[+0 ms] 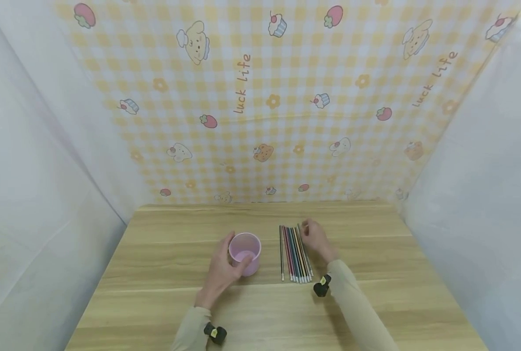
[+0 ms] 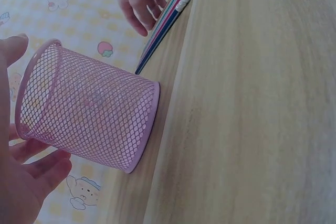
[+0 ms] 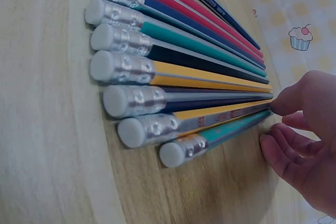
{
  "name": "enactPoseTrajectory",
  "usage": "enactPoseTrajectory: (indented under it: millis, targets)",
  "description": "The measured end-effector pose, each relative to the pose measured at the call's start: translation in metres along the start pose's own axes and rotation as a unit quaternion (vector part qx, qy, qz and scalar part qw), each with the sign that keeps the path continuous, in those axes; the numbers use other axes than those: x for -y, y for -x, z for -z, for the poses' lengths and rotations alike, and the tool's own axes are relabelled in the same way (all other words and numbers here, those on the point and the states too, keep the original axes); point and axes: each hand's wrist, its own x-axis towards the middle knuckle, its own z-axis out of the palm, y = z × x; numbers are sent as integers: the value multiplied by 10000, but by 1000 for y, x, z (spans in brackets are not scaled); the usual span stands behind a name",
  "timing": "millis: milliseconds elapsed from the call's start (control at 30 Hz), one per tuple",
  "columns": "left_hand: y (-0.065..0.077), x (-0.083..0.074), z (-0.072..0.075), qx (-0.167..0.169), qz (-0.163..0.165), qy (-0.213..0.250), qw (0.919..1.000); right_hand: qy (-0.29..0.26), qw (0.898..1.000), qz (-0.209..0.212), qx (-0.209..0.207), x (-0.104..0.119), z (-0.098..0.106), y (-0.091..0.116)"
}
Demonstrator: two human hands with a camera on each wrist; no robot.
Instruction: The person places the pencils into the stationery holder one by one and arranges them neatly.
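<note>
Tabletop (image 1: 251, 317) under hands (image 1: 222, 268) (image 1: 316, 238): left grips cup (image 2: 100, 108), right loosely touches pencils (image 3: 199, 78).

Wood-grain tabletop (image 1: 260, 312), yellow checked backdrop (image 1: 264, 131), white walls (image 1: 484, 204)

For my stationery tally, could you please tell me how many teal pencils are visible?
2: an outer teal pencil nearest the right hand, and an inner teal pencil mid-row; others may be hidden.
</note>
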Motion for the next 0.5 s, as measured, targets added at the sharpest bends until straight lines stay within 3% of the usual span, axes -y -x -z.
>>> enactPoseTrajectory:
  millis: [500]
  targets:
    - [2, 4, -6, 78, 156, -60, 9998, 298, 9994, -196, -6, 4, -3, -1]
